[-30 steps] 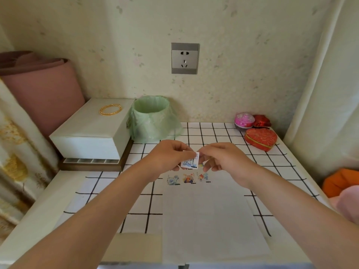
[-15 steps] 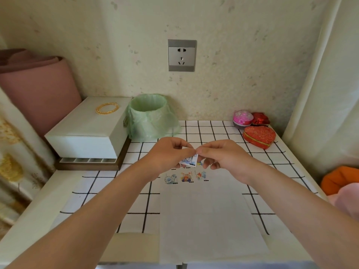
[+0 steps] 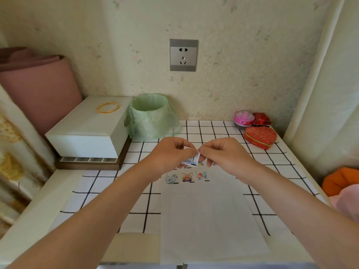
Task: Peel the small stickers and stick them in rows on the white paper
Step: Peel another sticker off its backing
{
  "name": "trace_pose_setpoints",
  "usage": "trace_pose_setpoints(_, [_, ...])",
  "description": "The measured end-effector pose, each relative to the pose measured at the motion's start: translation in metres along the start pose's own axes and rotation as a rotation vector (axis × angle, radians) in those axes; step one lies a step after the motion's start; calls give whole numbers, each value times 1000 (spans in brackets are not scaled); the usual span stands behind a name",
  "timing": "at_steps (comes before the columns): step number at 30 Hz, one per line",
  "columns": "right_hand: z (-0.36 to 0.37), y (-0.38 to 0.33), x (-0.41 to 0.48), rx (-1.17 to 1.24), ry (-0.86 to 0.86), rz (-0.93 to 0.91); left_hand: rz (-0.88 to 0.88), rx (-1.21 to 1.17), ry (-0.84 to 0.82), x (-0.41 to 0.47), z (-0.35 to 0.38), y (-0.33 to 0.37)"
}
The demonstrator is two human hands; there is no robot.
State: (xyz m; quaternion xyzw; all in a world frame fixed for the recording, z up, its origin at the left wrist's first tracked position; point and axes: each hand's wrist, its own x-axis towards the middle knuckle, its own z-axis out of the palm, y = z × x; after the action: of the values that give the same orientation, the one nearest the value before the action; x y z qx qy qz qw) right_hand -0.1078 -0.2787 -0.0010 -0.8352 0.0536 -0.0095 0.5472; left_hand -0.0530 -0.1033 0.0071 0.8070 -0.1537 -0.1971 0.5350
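Sticker [image 3: 192,161] pinched between both hands above paper [image 3: 204,210].

A room in a home. Floral-speckled wallpaper [image 3: 242,55] with a wall socket [image 3: 183,55], a pale curtain [image 3: 330,94], a small table [image 3: 38,202] under a checked cloth [image 3: 213,129], a white jewellery box [image 3: 87,131] topped with gold bangles [image 3: 107,107], a red heart-shaped trinket box [image 3: 260,136], a bag-lined bin [image 3: 149,117].
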Motion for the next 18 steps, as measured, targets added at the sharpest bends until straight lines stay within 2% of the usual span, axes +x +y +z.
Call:
trace_pose_setpoints(9, [2,-2,-2,-61,62,-125,-42,-63,21,-1,2,2])
trace_pose_setpoints(18, [2,4,-2,-302,71,-224,-8,-13,-10,-1,5,0])
